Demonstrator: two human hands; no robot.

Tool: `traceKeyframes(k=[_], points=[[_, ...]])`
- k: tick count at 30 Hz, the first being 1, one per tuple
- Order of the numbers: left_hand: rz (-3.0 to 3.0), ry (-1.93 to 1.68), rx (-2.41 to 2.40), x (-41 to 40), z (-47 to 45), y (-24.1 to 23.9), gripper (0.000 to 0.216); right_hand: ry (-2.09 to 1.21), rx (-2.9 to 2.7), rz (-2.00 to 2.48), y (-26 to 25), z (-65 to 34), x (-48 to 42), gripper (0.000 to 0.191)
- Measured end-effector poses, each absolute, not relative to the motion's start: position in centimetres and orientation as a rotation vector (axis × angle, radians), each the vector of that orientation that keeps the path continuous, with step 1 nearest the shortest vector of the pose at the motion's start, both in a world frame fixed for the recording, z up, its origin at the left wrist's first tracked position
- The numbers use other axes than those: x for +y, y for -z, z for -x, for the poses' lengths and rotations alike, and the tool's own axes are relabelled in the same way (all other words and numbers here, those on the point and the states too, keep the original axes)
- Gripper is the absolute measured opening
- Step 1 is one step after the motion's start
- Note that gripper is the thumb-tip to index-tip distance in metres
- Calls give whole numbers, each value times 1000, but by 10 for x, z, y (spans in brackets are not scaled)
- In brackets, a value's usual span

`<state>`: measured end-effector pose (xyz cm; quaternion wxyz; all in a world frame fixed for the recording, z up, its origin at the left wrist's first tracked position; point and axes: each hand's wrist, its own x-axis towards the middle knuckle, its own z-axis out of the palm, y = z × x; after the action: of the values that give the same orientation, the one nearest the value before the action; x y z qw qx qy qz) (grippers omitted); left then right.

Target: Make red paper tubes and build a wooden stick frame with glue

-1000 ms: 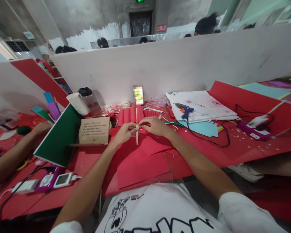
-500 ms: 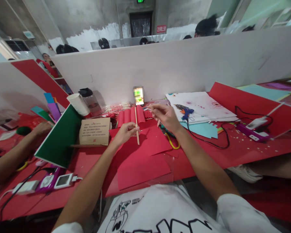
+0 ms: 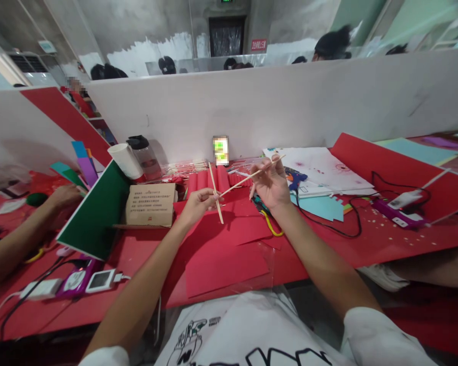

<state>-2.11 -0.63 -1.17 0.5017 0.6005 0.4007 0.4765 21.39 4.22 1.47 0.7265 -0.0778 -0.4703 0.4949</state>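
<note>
Head view: a slanted stick, newly visible, runs from the pinched grip of the right hand to the left hand, closed on a lengthwise stick above red sheets, apparently bringing both together.

Light: muted, diffuse | phone screen: glaring, pixelated | partition: soft shadow beside bottle | upper right: blurred | edges: stretched
</note>
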Motion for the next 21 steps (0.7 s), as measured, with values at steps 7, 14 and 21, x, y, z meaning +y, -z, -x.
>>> traceKeyframes(k=[7, 14, 21], points=[[-1398, -1124, 992, -9, 22, 6, 40, -860, -1416, 671, -14, -220, 38, 24], [-1623, -1098, 1129, 1, 37, 10, 38, -679, -1287, 692, -15, -250, 69, 28], [-2070, -1000, 1416, -4, 37, 7, 29, -465, -1932, 787, -22, -247, 49, 15]])
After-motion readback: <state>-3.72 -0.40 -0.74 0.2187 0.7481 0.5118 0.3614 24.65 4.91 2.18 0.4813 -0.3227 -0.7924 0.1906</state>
